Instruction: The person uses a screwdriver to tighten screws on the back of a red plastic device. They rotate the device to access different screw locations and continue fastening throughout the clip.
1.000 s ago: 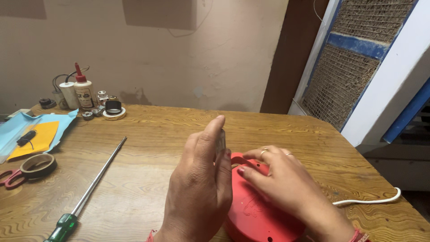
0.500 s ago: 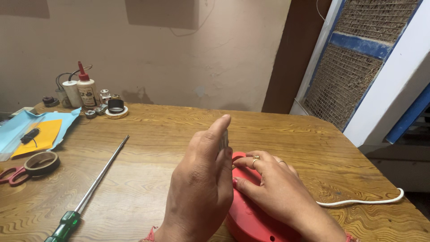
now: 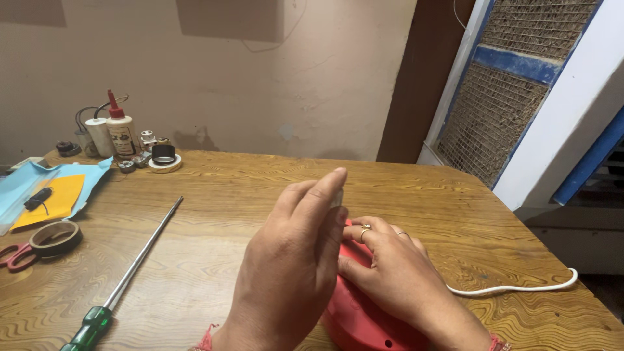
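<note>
While our right hand [image 3: 396, 279] lies flat on the red plastic casing [image 3: 364, 318] at the near edge of the wooden counter [image 3: 260, 188], our left hand [image 3: 292, 273] stands upright before it, fingers pinched on a small grey piece [image 3: 337, 197], hiding much of the casing. We see a white cord [image 3: 520, 288] to the right, and a green-handled screwdriver [image 3: 123, 279], tape roll [image 3: 55, 238], red scissors [image 3: 13, 255] and glue bottle [image 3: 121, 132] to the left.
</note>
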